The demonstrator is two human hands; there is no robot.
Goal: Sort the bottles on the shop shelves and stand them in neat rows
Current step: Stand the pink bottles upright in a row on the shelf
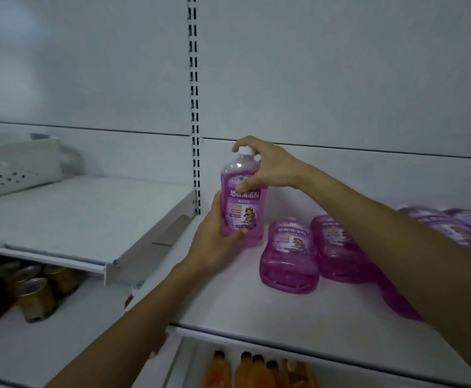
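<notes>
– While both hands grip it, where is the purple bottle (242, 200)?
– Upright near the back left corner of the right-hand shelf (256, 312), close to the slotted upright (194, 107). Whether its base touches the shelf I cannot tell. The left hand (214, 242) wraps the lower body, thumb across the label front. The right hand (268, 166) holds the shoulder, thumb on the label, fingers curled behind the white cap (245, 150).
– What lies around it?
– Two more of the same lie on their sides, bases toward the front edge. The first lying bottle (289, 256) is just beside the held one, on its right, and the second lying bottle (338, 247) is close alongside that. Further purple bottles (447, 228) lie toward the right edge, partly hidden by the right forearm.
– And room to move?
– Bare shelf runs along the front edge and into the front left corner. Left of the upright, a higher shelf (74, 214) carries a white perforated tray (13, 166) at its back. Beneath it stand tins (32, 292); beneath the right-hand shelf, orange bottles (256, 371).
</notes>
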